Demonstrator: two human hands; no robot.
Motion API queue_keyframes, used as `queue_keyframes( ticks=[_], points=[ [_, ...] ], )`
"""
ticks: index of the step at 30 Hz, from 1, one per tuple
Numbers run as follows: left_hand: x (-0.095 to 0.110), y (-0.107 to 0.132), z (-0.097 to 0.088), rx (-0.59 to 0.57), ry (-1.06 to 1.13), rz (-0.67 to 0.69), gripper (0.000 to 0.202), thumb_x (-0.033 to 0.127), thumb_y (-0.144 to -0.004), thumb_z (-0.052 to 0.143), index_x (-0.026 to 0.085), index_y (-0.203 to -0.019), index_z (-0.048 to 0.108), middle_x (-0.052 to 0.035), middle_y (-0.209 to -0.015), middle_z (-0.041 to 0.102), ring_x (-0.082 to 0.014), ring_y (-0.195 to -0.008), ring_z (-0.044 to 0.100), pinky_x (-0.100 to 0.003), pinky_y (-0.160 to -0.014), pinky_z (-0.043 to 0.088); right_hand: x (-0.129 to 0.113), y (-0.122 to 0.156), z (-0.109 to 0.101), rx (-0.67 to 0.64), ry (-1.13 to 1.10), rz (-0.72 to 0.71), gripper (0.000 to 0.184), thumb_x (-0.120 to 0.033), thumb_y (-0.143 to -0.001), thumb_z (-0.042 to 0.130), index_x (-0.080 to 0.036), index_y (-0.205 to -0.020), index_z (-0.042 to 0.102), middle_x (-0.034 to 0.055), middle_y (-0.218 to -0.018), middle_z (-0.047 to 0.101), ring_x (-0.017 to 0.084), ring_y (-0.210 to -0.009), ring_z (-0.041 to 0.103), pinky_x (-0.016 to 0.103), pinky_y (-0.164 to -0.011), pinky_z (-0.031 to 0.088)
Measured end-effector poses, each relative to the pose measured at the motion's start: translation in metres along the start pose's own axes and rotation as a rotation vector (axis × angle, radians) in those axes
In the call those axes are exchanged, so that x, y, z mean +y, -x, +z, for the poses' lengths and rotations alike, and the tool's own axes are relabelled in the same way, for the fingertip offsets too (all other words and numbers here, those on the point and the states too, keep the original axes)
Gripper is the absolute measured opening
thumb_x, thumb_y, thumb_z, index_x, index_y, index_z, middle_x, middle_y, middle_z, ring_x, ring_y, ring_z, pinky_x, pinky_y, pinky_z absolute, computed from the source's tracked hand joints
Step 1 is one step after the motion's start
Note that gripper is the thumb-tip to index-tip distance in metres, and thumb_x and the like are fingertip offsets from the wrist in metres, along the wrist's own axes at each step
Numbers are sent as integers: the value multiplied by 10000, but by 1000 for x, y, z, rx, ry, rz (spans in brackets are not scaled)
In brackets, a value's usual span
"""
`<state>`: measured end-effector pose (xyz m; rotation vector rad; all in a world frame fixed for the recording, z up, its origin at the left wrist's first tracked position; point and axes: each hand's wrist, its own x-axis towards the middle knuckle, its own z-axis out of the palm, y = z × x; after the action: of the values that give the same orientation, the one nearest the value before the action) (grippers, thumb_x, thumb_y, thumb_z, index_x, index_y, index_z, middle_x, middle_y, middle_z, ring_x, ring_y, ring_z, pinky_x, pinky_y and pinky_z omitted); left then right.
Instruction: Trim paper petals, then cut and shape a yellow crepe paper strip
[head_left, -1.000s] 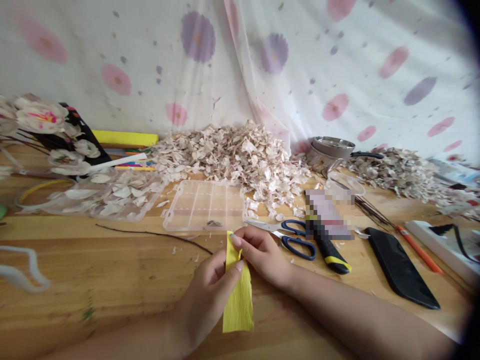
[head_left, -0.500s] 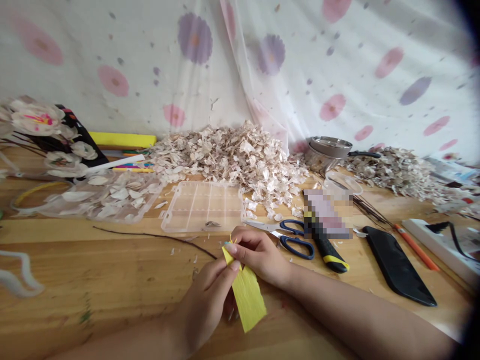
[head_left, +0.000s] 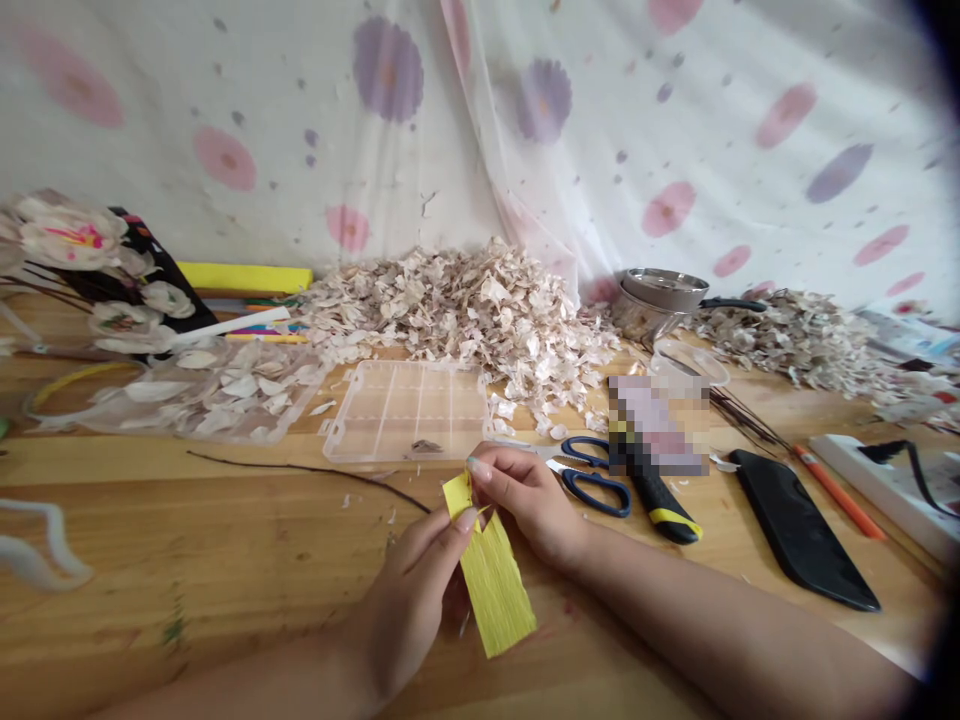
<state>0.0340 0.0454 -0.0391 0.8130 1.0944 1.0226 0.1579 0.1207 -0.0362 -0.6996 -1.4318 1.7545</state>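
Note:
A strip of yellow crepe paper [head_left: 501, 590] hangs between my hands, with a notch or tear on its right edge near the top. My left hand [head_left: 416, 590] is closed on the strip, thumb pressed over its upper part. My right hand [head_left: 525, 497] pinches the paper's upper right edge, thumb against forefinger. A thin dark stem [head_left: 300, 467] lies to the left and runs up to my left fingers; whether they hold it is hidden. Behind my right hand lie scissors with dark blue handles [head_left: 600, 492], their blades partly covered.
A clear compartment box [head_left: 409, 405] and a tray of pale petals [head_left: 247, 395] lie ahead, before a large heap of dry petals [head_left: 465, 310]. At right are a black-and-yellow handle [head_left: 671, 515], a black phone-like slab [head_left: 802, 530], an orange pencil-like stick [head_left: 840, 495] and a power strip [head_left: 892, 500].
My right fingertips have shifted slightly up and away from my left thumb. More of the yellow strip's top now shows, and the notch in its edge looks wider.

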Motion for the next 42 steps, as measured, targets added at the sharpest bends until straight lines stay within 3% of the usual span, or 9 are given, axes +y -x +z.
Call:
queue_keyframes(
  ticks=[4,17,25,30,34,37,42],
  points=[
    [3,0,1,-8,18,40,326,501,-779,573,184,-752,639,20,-568,520,-131,-545,482,-221,-509,399,-1,-1,1,22,26,23,234,-349,-680,744,-152,-668,617,-31,-652,543,73,-552,500,196,-515,404],
    [4,-3,1,-80,115,15,332,482,-825,526,183,-924,628,39,-585,469,-112,-515,430,-213,-479,354,6,1,-1,45,-139,-2,151,-291,-771,681,-157,-706,658,-13,-643,609,77,-547,556,199,-549,456],
    [2,-2,-5,-3,-25,155,287,471,-803,567,198,-742,634,20,-674,544,-139,-676,476,-213,-618,396,0,3,0,-2,-9,-125,236,-329,-796,646,-150,-652,589,-18,-674,523,78,-544,558,190,-495,487],
    [3,-3,-3,84,85,81,266,453,-798,578,193,-785,633,32,-625,523,-134,-625,467,-220,-575,383,2,3,0,37,49,-127,254,-376,-814,614,-163,-690,556,-20,-665,512,90,-555,557,216,-517,506],
    [3,-3,-2,88,126,50,277,448,-792,586,185,-860,643,10,-688,583,-161,-715,520,-238,-641,415,5,5,-1,77,157,-147,227,-375,-827,598,-182,-753,505,-23,-685,487,95,-571,554,214,-505,494],
    [4,-1,-2,62,82,81,253,440,-798,582,193,-809,634,15,-682,579,-156,-712,518,-231,-651,418,6,8,-2,19,266,-136,267,-411,-882,501,-190,-739,457,-22,-664,483,94,-539,555,216,-496,483],
    [6,2,-2,89,-53,136,312,475,-802,555,202,-650,566,18,-635,547,-152,-640,489,-227,-604,412,5,10,-1,39,318,-76,411,-516,-886,426,-188,-638,436,-21,-569,479,92,-463,517,213,-448,454]
  ],
)
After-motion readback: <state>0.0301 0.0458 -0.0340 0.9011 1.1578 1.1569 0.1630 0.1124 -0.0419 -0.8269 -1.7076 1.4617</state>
